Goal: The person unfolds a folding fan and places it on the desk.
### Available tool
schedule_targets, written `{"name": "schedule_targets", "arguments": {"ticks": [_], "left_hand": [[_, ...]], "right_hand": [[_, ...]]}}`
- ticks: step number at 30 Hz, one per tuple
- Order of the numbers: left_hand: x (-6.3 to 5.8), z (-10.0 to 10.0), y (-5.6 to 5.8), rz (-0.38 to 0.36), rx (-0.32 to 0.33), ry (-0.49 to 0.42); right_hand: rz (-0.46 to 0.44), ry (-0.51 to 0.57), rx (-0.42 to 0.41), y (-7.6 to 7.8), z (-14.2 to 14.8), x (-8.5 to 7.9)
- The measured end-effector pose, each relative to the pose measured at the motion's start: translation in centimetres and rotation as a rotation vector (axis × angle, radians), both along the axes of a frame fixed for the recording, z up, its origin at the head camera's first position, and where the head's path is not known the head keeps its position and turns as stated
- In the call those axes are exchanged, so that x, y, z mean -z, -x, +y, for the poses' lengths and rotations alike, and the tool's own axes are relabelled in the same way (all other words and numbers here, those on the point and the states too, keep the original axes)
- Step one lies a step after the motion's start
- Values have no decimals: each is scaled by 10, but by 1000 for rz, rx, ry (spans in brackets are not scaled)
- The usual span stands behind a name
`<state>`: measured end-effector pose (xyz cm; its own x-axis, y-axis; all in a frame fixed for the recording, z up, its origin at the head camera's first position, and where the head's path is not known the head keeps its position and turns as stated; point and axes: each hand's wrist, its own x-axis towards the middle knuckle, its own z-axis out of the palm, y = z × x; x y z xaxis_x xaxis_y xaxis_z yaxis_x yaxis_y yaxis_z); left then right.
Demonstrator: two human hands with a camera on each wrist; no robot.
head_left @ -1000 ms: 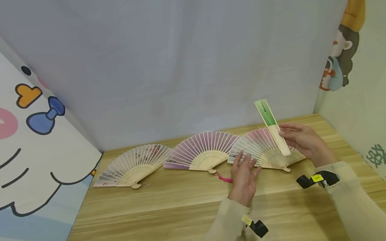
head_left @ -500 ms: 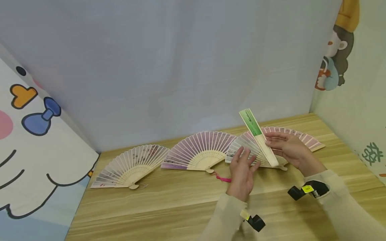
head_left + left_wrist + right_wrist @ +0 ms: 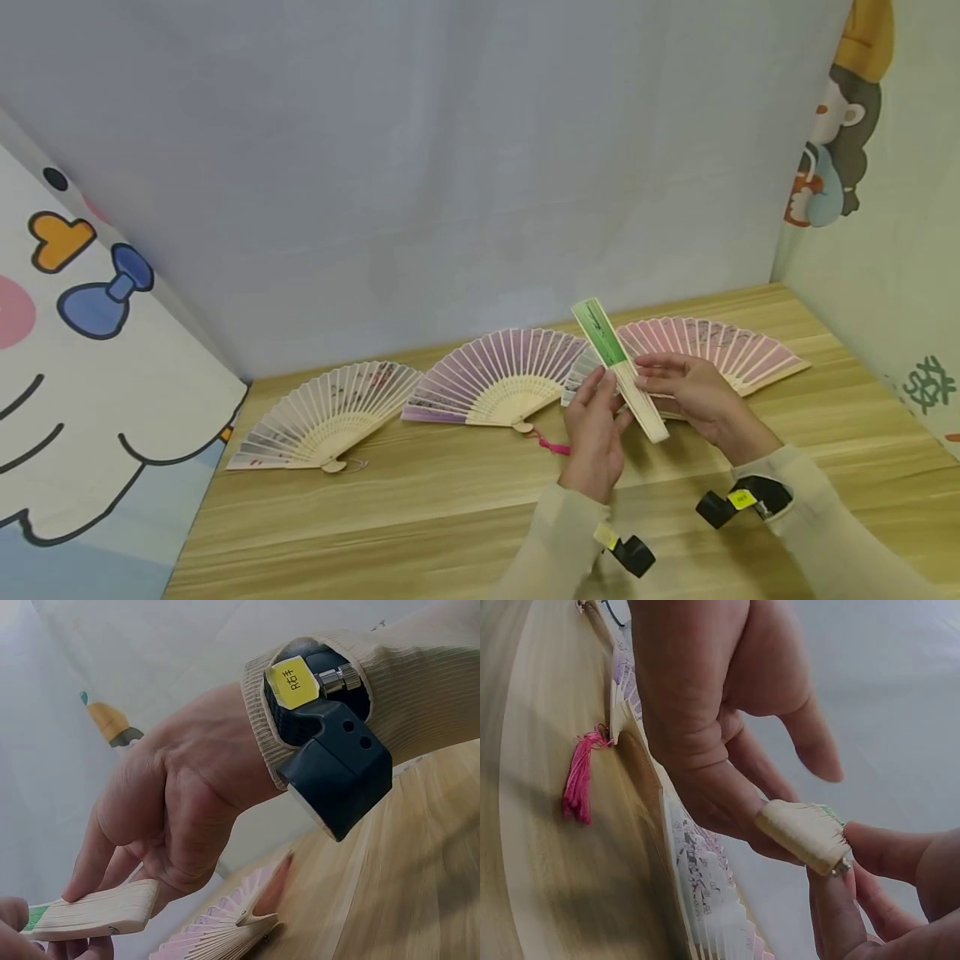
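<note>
My right hand (image 3: 693,400) pinches a folded hand fan (image 3: 602,335) between thumb and fingers, tilted above the table. Its outer end is green, and its pale ribs form the lower part. My left hand (image 3: 594,442) is close on its other side, with extended fingers at the ribs. In the right wrist view, those left fingers lie along the riveted end of the folded fan (image 3: 802,834), while the thumb stands apart from it. Behind both hands lies a spread fan (image 3: 708,337), pale at left and pink at right, partly covered by them.
Two more spread fans lie leftward on the wooden table (image 3: 360,533): a purple fan (image 3: 502,367) with a pink tassel (image 3: 553,447), and a white fan (image 3: 337,408). A grey curtain (image 3: 420,167) hangs behind; cartoon-printed panels flank the table.
My right hand has carried the folded fan left and down to my left hand, uncovering the pink side of the spread fan. The left hand has barely moved, its fingers now at the folded fan.
</note>
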<state>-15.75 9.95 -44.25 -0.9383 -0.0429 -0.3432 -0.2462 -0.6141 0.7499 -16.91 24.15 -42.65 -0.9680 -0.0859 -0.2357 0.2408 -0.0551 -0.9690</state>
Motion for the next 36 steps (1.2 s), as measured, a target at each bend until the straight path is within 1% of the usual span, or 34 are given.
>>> {"name": "schedule_targets", "arguments": {"ticks": [5, 12, 16, 22, 28, 36], "left_hand": [[3, -2, -2, -13, -14, 29], [9, -4, -3, -25, -13, 66], [11, -5, -4, -36, -17, 93], [12, -7, -6, -14, -12, 120], [12, -8, -7, 6, -15, 138], [8, -11, -6, 20, -9, 155]], "right_hand": [[-1, -30, -9, -3, -3, 4], [21, -18, -25, -6, -6, 8], [11, -34, -41, -7, -7, 8], [-5, -58, -53, -8, -8, 10], [1, -43, -63, -8, -8, 10], [8, -17, -77, -7, -7, 10]]}}
